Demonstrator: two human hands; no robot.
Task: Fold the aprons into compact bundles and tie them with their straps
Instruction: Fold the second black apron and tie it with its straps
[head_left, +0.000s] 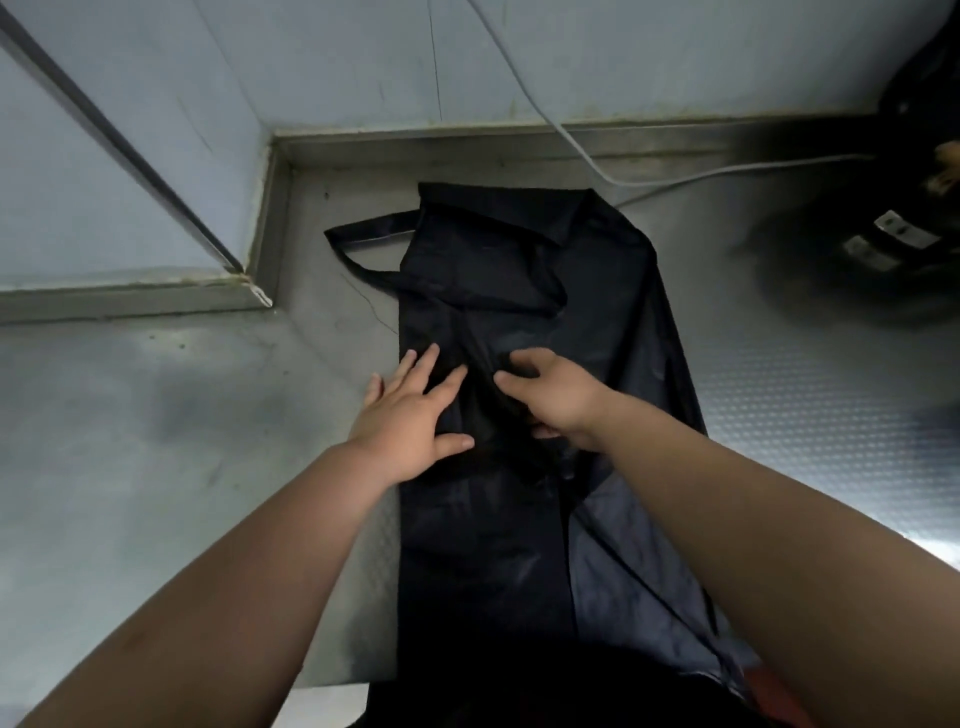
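Observation:
A black apron (488, 291) lies lengthwise on a steel counter (156, 441), folded into a long strip that runs from the far wall to the near edge. Its neck strap (363, 244) loops out to the left at the far end. My left hand (410, 415) presses flat on the apron's left edge with straight, spread fingers. My right hand (550, 395) sits just to the right of it, fingers curled and pinching a fold of the black cloth near the strip's middle. A looser flap of the apron (639, 587) spreads out under my right forearm.
The counter meets a pale wall (363, 62) at the back and a recessed ledge (130, 296) at the left. A grey cable (597, 166) trails across the back of the counter. A dark pile of objects (883, 208) fills the far right corner.

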